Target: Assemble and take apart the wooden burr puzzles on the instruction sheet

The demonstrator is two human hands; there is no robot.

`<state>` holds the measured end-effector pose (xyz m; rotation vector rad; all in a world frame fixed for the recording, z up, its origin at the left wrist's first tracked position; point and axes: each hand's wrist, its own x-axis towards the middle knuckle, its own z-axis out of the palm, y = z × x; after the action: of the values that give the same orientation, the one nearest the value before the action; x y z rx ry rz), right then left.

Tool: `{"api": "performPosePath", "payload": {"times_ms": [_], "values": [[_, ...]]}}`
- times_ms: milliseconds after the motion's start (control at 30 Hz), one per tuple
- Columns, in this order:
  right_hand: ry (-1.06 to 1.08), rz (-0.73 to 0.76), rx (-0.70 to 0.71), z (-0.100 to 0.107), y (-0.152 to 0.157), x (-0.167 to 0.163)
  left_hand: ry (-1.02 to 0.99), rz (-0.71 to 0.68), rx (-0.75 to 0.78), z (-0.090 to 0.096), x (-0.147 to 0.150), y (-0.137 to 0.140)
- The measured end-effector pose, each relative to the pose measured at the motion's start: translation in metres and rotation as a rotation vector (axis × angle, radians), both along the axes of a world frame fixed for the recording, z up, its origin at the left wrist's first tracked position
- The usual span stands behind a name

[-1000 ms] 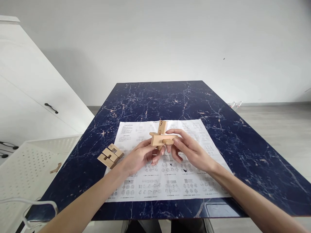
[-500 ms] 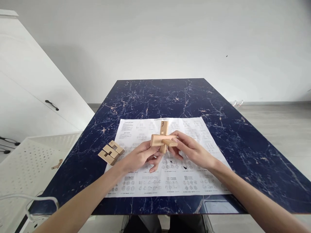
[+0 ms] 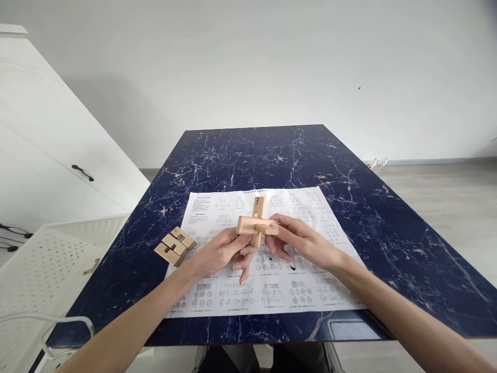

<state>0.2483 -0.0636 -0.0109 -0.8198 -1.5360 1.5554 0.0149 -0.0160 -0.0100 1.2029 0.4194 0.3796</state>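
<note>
Between my two hands is a wooden burr puzzle (image 3: 248, 225), made of several interlocked pale wood pieces, with an upright piece marked with a "3"-like figure. My left hand (image 3: 223, 251) pinches its lower left side, its other fingers hanging loose below. At the right end, my right hand (image 3: 297, 238) grips the puzzle with thumb and fingers. Beneath both hands lies a printed instruction sheet (image 3: 209, 228) covered in small diagrams. Loose notched wooden pieces (image 3: 174, 246) rest together at the sheet's left edge.
The sheet lies on a dark blue marbled table (image 3: 248, 160). A white perforated cart (image 3: 42, 264) stands on the left, with a small wooden piece (image 3: 91, 267) in it. Behind it is a white cabinet (image 3: 58, 124); a wall rises beyond the table.
The held puzzle has shifted slightly left in view and tilted a little. My left hand's loose fingers have dropped lower. Both hands keep their grip.
</note>
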Motion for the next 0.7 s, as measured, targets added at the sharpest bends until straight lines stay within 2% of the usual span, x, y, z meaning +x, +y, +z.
{"api": "performPosePath", "payload": {"times_ms": [267,367,433,600,700], "values": [[0.04,0.024,-0.064,0.0,0.0,0.0,-0.022,-0.026,-0.064,0.005,0.0,0.001],[0.034,0.008,-0.045,0.0,0.0,0.0,-0.025,-0.02,-0.08,0.006,0.002,-0.001],[0.033,-0.028,-0.005,0.0,0.0,-0.002,-0.037,0.016,-0.114,0.006,0.005,-0.002],[0.034,-0.133,0.08,-0.001,0.001,-0.006,-0.088,0.25,-0.18,0.002,0.013,-0.008],[0.028,-0.111,0.086,-0.002,0.0,-0.006,-0.096,0.219,-0.167,0.001,0.015,-0.009]]}}
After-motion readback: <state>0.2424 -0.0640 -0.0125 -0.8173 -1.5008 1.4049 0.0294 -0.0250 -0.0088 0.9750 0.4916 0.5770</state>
